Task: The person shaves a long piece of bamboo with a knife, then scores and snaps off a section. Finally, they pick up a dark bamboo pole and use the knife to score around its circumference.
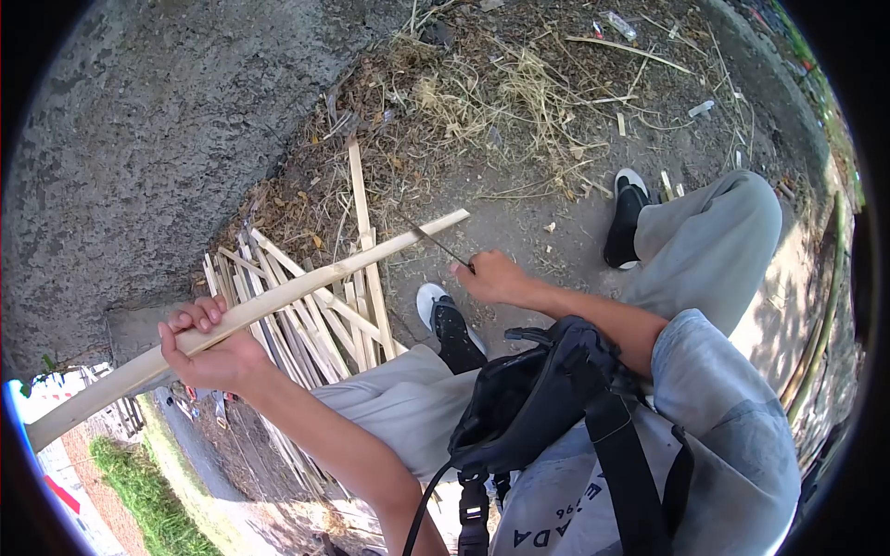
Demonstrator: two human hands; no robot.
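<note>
A long pale strip of wood or split bamboo (pixel 306 283) runs slantwise from the lower left edge to the middle of the view. My left hand (pixel 211 345) is wrapped round it from below, fingers curled over its upper edge. Further along, my right hand (pixel 491 276) is closed on the handle of a thin dark blade (pixel 443 248). That blade crosses the strip near its far right end; whether it has cut in cannot be made out. Most of the handle is hidden in my fist.
Many cut strips (pixel 287 324) lie piled on the ground below the held strip. A rough grey concrete surface (pixel 176 120) fills the upper left. Dry straw (pixel 519 102) litters the dirt, and long poles (pixel 820 324) lie at the right. A black bag (pixel 528 389) hangs at my waist.
</note>
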